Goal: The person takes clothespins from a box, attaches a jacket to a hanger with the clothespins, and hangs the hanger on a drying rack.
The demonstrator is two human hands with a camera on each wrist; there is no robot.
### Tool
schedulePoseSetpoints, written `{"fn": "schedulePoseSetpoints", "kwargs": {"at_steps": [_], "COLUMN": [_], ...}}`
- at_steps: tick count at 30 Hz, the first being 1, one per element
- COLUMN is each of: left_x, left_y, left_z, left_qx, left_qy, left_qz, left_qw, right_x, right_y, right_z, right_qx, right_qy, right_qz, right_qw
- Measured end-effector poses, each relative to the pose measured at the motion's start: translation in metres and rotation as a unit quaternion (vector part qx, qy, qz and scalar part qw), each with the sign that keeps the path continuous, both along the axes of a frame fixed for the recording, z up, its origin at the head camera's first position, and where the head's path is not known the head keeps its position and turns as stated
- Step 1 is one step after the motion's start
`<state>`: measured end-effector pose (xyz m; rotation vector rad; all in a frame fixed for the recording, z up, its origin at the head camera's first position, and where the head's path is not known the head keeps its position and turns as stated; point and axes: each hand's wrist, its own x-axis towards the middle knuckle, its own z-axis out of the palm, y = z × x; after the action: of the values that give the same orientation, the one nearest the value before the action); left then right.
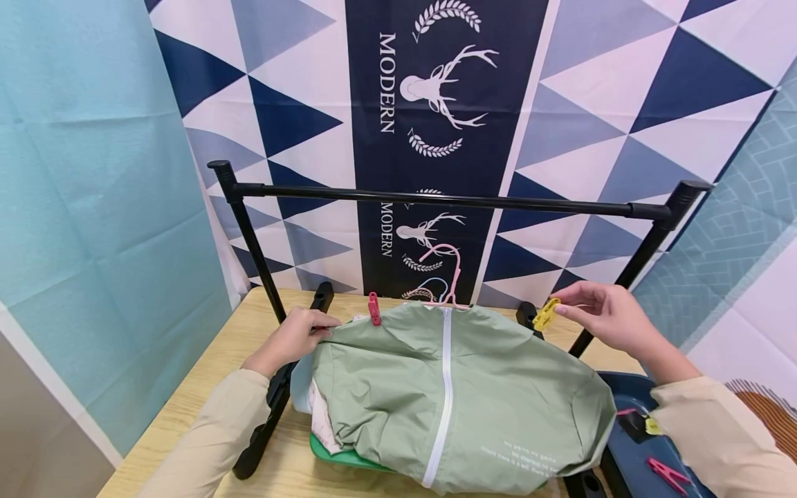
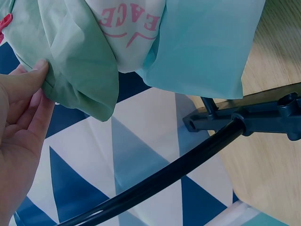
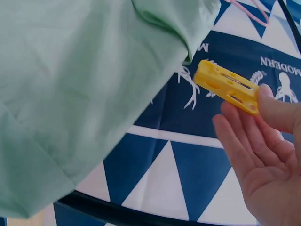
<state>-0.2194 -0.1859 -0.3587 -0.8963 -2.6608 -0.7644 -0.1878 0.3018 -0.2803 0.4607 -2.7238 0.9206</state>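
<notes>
Sage-green zip-front jacket [image 1: 492,387] lay spread in front of the black garment rack [image 1: 461,201], zip running roughly lengthwise toward the wearer, with the pink hanger [image 1: 456,273] poking out at the collar, hook below the bar and apart from it in the head view. Left hand [image 1: 295,337] pinched the jacket's upper left edge, thumb on the front, fingers behind. Right hand [image 1: 607,318] was clamped on the yellow clothespin [image 1: 546,315], thumb against fingers at one end.

Key relation: yellow clothespin sat just off the jacket's right shoulder edge, toward the backdrop, not on the fabric; exact gap in depth could not be told. Its long axis slanted, free end pointing away from the fingertips toward that shoulder. Right hand was the nearer one; left hand was at the opposite side, near the red clothespin [image 1: 374,310], which stood on the left shoulder.

Writing, big to small: backdrop [image 1: 364,152] read "MODERN", turned sideways, twice, beside white deer heads. White garment [image 2: 136,52] behind the jacket showed pink "EACE", upside down in the left wrist view, rest cut off. Jacket's lower right front carried tiny white slogan lines, only partly legible: "No shortcut no", "there is a will". No brand label could be read.
</notes>
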Motion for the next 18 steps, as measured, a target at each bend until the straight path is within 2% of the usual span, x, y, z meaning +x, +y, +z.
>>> {"fn": "schedulePoseSetpoints", "kwargs": {"at_steps": [6, 12, 18], "left_x": [0.0, 0.0, 0.0], "left_y": [0.0, 0.0, 0.0], "left_z": [0.001, 0.0, -0.001], "left_qx": [0.0, 0.0, 0.0], "left_qy": [-0.001, 0.003, 0.004], "left_qz": [0.003, 0.0, -0.002], "left_qw": [1.0, 1.0, 1.0], "right_x": [0.006, 0.007, 0.004], "right_y": [-0.012, -0.019, -0.024], "right_z": [0.001, 0.0, -0.011], "right_qx": [-0.037, -0.042, -0.062], "right_qy": [0.041, 0.048, 0.053], "right_qz": [-0.024, -0.027, -0.018], "right_qw": [0.9982, 0.9976, 0.9965]}}
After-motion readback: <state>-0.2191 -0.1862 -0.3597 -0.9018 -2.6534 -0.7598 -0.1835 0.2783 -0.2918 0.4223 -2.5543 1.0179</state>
